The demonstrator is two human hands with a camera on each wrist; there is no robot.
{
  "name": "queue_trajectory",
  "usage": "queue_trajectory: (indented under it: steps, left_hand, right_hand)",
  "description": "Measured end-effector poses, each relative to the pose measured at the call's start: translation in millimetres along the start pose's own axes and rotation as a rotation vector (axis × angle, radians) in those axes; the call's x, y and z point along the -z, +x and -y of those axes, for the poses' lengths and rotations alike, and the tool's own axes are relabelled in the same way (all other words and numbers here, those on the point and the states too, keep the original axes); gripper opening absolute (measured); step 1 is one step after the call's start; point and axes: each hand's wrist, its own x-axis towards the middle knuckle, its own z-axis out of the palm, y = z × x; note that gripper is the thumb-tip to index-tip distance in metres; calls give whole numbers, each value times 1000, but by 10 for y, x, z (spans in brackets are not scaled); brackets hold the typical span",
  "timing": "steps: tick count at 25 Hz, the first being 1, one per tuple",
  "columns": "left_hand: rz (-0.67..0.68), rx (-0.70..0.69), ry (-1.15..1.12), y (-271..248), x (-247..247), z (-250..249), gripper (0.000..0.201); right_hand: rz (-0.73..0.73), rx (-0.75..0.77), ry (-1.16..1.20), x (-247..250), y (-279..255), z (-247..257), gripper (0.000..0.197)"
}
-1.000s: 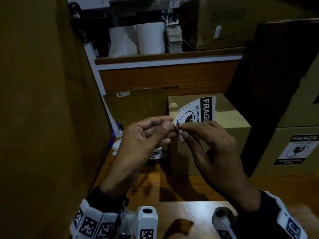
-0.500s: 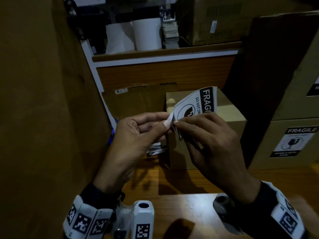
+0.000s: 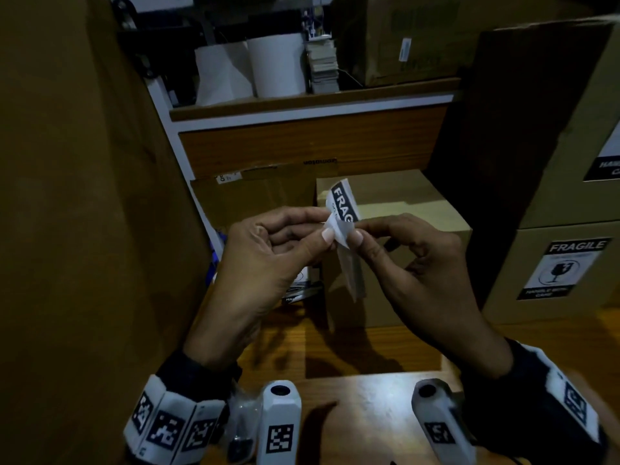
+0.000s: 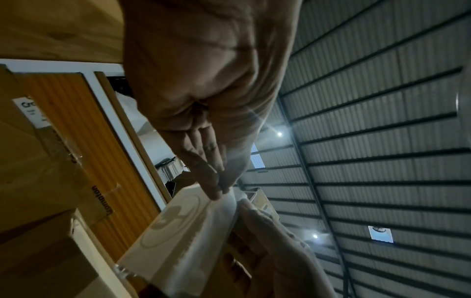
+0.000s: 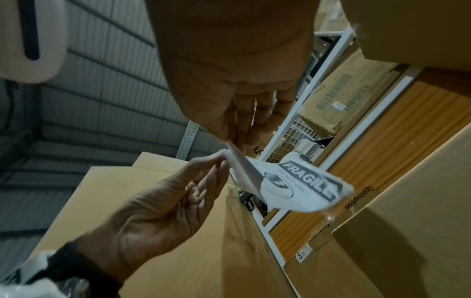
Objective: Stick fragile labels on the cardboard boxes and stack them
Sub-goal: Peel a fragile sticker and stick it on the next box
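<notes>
At centre frame the left hand (image 3: pixel 268 250) pinched the backing corner of the fragile label (image 3: pixel 344 208), and the right hand (image 3: pixel 412 263) pinched the sticker edge beside it. Thin, limp and tacky, the label probably wanted edge-only holds, ahead of the unlabelled cardboard box (image 3: pixel 409 209) just behind.

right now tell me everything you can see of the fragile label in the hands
The label is thin white paper with a black band reading FRAGILE, smaller print under it and a round dark symbol. It is held in the air in front of a small box, not stuck to anything. The left hand and right hand both pinch one corner, where a thin layer looks to be parting, perhaps the backing. The sheet is curled and bent, its far end free.
</notes>
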Motion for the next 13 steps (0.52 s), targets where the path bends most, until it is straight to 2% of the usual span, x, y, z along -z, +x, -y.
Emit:
queue_trajectory:
  steps: [6,9,13]
  left_hand:
    - [-129,-82,136,31,106,148,14]
    - [-184,-65,188,36,186,227,19]
    - [-275,-67,208,40,319,324,8]
  right_hand:
    - [-152,-224,93,106,20,-92,15]
    - [-255,-361,144,192,37,-234,17]
    - [-376,-433,129,300,24,-405,16]
